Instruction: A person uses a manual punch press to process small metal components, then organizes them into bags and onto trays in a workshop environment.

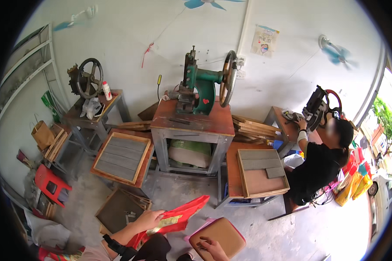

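My left hand (149, 221) is closed on the edge of a red bag (180, 216) with a yellow printed patch. The bag stretches out to the right from my fingers and hangs down by my leg. Low in the picture, my right hand (214, 249) is over the tan padded seat (224, 235) of a pink stool. Its fingers look apart, and I cannot tell whether they touch the seat. Ahead stands a green hand press with a large wheel (207, 87) on a wooden-topped metal table (191, 122).
Wooden trays of grey strips lie left (123, 157) and right (261, 172). Another tray (117, 213) with small metal pieces rests on the floor. A person in black (320, 169) works at a second press (316, 108). A red stool (52, 185) lies at left.
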Tool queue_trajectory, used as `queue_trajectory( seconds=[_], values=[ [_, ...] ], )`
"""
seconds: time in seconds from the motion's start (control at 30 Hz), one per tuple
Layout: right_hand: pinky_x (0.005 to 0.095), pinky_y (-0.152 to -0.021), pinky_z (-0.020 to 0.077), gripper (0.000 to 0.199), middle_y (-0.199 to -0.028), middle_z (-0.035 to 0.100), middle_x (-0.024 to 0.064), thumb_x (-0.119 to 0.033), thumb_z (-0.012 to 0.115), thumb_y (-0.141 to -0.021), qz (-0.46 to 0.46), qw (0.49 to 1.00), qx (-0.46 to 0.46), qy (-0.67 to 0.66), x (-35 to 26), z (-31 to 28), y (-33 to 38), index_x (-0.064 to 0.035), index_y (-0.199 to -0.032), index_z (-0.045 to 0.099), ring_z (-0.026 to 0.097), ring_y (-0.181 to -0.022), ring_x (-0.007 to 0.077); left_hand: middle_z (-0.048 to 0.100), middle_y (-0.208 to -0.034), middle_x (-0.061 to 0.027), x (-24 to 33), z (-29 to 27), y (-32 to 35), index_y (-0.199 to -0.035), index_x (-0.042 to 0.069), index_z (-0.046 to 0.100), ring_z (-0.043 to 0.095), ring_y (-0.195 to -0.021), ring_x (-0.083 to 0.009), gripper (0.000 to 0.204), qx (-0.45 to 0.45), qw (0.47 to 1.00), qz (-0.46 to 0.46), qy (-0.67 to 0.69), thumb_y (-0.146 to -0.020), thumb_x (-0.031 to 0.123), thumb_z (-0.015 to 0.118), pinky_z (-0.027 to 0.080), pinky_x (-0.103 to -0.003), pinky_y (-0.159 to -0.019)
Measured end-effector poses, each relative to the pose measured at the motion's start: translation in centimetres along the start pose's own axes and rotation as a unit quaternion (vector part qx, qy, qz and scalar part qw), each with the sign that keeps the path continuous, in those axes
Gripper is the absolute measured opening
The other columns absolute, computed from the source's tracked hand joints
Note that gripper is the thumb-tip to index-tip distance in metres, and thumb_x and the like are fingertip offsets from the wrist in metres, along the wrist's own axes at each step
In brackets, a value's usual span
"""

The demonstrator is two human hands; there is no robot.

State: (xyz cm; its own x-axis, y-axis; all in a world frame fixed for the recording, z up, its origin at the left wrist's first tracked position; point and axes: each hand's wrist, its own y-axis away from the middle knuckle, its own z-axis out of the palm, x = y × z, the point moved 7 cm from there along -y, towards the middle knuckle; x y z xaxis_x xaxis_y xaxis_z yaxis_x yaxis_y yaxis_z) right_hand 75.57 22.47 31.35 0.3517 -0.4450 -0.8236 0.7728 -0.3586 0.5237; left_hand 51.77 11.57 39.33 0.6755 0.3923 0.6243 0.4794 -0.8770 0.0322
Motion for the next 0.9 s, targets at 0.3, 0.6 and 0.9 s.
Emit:
queue_trajectory(
  seconds=[0.3,0.6,0.9],
  values=[
    [0.0247,-0.062,0.0489,0.027,-0.083,0.061,0.0097,-0.011,0.054,-0.083,0.015,0.982,0.120,-0.147,-3.8,1.7,-14.3,-0.0006,-0.109,0.052,0.059,-0.070,0.0157,0.060,-0.080,-0.0186,-7.5,-0.3,-13.9,-0.106,0.010,0.056,0.058,-0.074,-0.0366,0.026,-0.093,0.993,0.058,0.037,-0.083,0.018,0.049,0.045,-0.045,-0.064],
    [0.0352,-0.068,0.0507,0.036,-0.089,0.058,0.0112,-0.022,0.054,-0.084,-0.072,0.954,0.204,-0.210,-18.6,5.1,-23.1,-0.0021,-0.111,0.041,0.060,-0.078,0.0200,0.061,-0.084,-0.0180,-4.3,-1.9,-22.1,-0.103,0.007,0.054,0.059,-0.078,-0.0341,0.028,-0.162,0.965,0.201,0.050,-0.076,0.011,0.047,0.046,-0.044,-0.066],
    [0.0317,-0.057,0.0519,0.019,-0.076,0.061,0.0119,-0.012,0.055,-0.078,-0.049,0.947,0.276,-0.158,-18.5,1.0,-27.7,0.0009,-0.093,0.055,0.062,-0.066,0.0227,0.060,-0.091,-0.0189,-6.2,-0.6,-27.5,-0.106,-0.001,0.054,0.058,-0.086,-0.0312,0.037,-0.240,0.926,0.273,0.105,-0.070,0.001,0.044,0.046,-0.039,-0.077]
  ],
)
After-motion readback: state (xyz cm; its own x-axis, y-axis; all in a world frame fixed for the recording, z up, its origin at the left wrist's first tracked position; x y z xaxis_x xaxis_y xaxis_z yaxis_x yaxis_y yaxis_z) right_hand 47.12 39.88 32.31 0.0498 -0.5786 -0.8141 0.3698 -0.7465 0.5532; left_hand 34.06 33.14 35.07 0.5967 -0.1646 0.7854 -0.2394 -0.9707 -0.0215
